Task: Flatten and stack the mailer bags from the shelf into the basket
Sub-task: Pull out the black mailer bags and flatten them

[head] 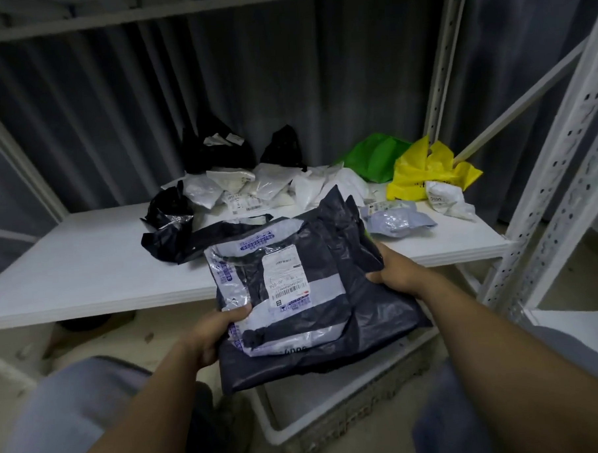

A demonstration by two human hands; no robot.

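Grey pleated curtain [114, 114], hanging behind the whole rack; white metal shelving frame with perforated uprights [543, 195], at right; flat white shelf board [86, 263], spanning the frame at mid-height; white plastic basket with a lattice wall [270, 429], on the floor below the front edge of the board, between the person's knees in grey-blue trousers [76, 407]; flattened stack of dark grey plastic mailer bags [363, 312], held in the air in front of the board's edge and above the basket, tilted towards the camera; pale grey printed mailer with a white shipping label [282, 278], lying on top of that stack; loose pile of crumpled white mailers [254, 187], at the back centre of the board; three crumpled black bags, two at the rear [215, 151] [284, 148] and one at the pile's left front [170, 211]; green plastic bag [373, 158], right of the pile; yellow plastic bag [422, 176], just beside the green one; crumpled lilac-grey mailer [396, 218], in front of the yellow bag; left hand [213, 332], clamped on the stack's near-left edge, thumb over the pale mailer; right hand [392, 273], clamped on the stack's right edge, thumb on top
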